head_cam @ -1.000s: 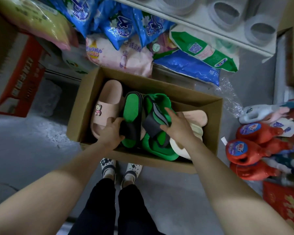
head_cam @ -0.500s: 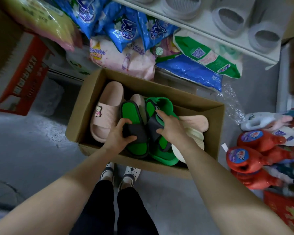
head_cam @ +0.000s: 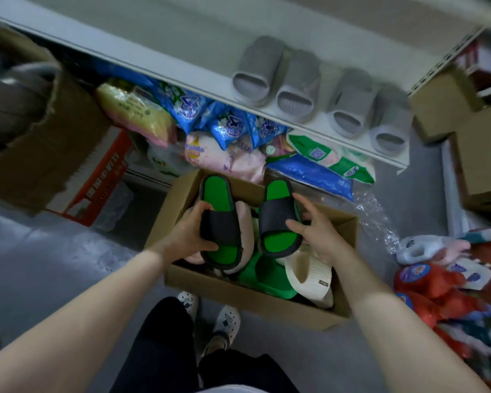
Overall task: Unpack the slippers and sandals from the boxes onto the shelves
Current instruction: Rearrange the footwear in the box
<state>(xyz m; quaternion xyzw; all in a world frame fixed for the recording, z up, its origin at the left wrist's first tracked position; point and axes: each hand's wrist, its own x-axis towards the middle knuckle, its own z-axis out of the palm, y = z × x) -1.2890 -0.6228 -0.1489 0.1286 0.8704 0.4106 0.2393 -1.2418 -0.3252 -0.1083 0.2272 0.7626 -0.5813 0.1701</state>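
Note:
My left hand (head_cam: 186, 235) grips one green slipper with a dark strap (head_cam: 220, 222), lifted above the open cardboard box (head_cam: 238, 290). My right hand (head_cam: 319, 231) holds the matching green slipper (head_cam: 278, 219) by its right side, also raised over the box. Inside the box lie a pink slipper (head_cam: 245, 219), an all-green slipper (head_cam: 267, 276) and a cream slipper (head_cam: 306, 275). Several grey slippers (head_cam: 321, 92) stand in a row on the white shelf (head_cam: 182, 52) above.
Bags of goods (head_cam: 230, 126) are stacked under the shelf behind the box. Red detergent bottles (head_cam: 442, 282) lie on the floor at the right. Cardboard boxes stand at the left (head_cam: 37, 154) and right (head_cam: 476, 154). My feet (head_cam: 207, 310) are just before the box.
Both hands have lifted the pair of green slippers out of the box and turned them side by side. The view has tilted up, and the shelf with grey slippers shows.

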